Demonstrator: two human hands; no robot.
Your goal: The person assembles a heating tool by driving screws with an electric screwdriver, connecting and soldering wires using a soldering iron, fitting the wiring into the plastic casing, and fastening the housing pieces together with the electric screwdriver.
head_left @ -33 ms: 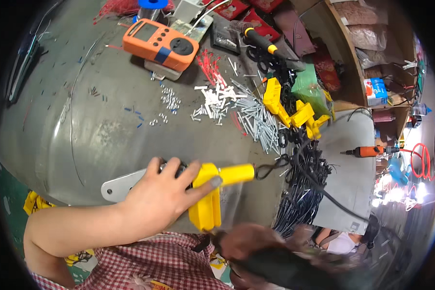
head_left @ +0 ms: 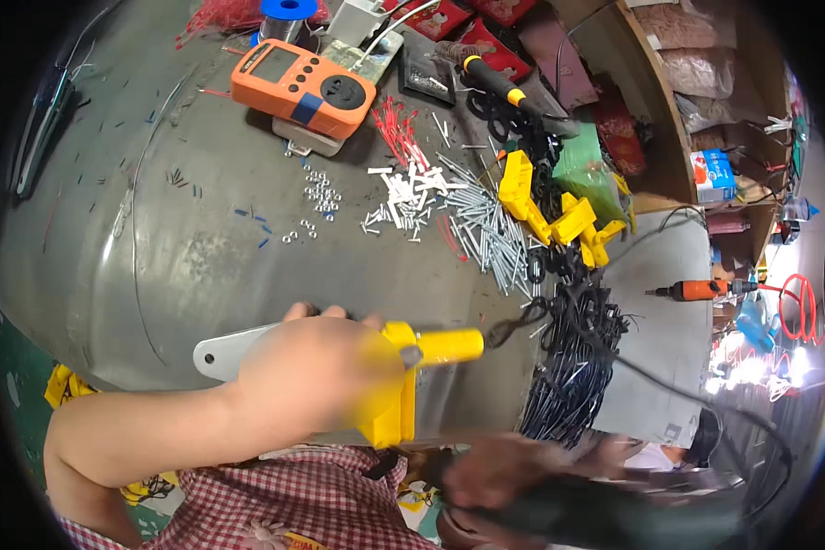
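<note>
- A yellow plastic housing (head_left: 403, 390), made of an upright body with a short round handle pointing right, is gripped by the left hand (head_left: 316, 371); the fingers are curled closed around its left side, at the near edge of the grey metal worktop (head_left: 156, 266).
- A flat grey metal plate (head_left: 225, 351) with a rounded end and a hole is seen sticking out to the left from under the left hand, touching it.
- The right hand (head_left: 504, 472) is blurred at the lower edge; it appears closed around a dark green power tool (head_left: 614, 518), though its fingers cannot be told apart clearly.
- A black cable (head_left: 669, 385) is seen running from the tool's side up toward a bundle of black cords (head_left: 573, 367) just right of the housing.
- Further yellow plastic parts (head_left: 559, 215) are piled at the far right of the worktop, well apart from the hands.
- A heap of silver screws and white pieces (head_left: 449, 206) is spread in the middle, with red wire offcuts (head_left: 396, 124) behind it and small nuts (head_left: 321, 192) to its left.
- An orange meter with buttons and a socket (head_left: 302, 87) is lying at the far side of the worktop.
- A screwdriver with a black and yellow handle (head_left: 490, 78) is lying to the right of the meter.
- A red checked garment (head_left: 284, 500) is visible below the left forearm.
</note>
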